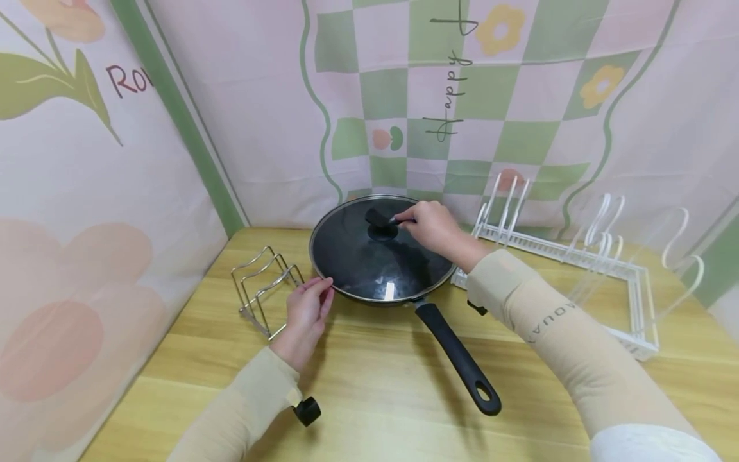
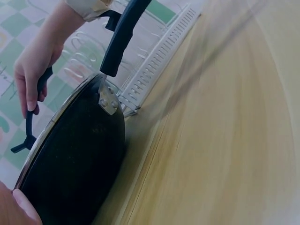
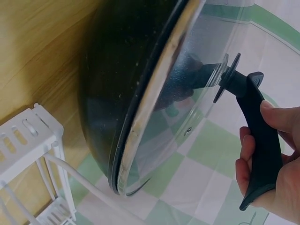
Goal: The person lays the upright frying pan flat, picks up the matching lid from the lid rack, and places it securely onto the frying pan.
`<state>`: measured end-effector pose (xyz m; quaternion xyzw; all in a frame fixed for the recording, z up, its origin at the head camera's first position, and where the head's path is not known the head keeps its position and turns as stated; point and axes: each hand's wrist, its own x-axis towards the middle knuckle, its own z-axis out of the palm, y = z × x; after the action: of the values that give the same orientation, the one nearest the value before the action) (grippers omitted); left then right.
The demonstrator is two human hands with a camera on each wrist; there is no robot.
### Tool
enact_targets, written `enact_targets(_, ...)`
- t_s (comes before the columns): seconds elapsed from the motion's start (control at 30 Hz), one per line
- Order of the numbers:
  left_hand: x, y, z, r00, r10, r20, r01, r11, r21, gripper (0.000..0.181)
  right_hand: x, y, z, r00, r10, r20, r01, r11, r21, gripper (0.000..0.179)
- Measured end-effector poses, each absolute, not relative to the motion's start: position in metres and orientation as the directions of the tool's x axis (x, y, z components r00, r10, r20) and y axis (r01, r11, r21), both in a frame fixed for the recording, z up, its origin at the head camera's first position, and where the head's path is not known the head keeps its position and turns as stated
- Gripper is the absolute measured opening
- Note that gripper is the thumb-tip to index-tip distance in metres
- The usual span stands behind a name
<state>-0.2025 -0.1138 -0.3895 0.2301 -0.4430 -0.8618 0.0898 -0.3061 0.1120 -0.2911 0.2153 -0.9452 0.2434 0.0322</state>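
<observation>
A black wok [image 2: 75,154] with a long black handle [image 1: 458,359] sits on the wooden table, the handle pointing toward me and to the right. A clear glass lid [image 1: 346,250] with a metal rim covers it. My right hand [image 1: 433,228] grips the lid's black handle [image 3: 260,136], its thumb on one side and fingers curled round the other. At the wok's left edge my left hand [image 1: 306,311] pinches the rim, thumb on top and fingers against the side. In the left wrist view only a small part of that hand [image 2: 18,211] shows.
Left of the wok stands a metal wire rack [image 1: 265,285], close to my left hand. A white rack [image 1: 637,301] with upright wire dividers is at the right, partly behind my right forearm. A patterned curtain [image 1: 387,96] hangs behind the wooden table [image 1: 369,385].
</observation>
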Motion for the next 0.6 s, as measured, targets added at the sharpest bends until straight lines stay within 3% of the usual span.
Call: enact_targets(0.6,-0.2045,-0.113,-0.3922,-0.872,-0.378,-0.312,-0.043,-0.576,0.816,0.019,-0.3061,0.1101,-0.2928,-0.903,-0.388,0.185,-0.43,0.792,-0.433,0.026)
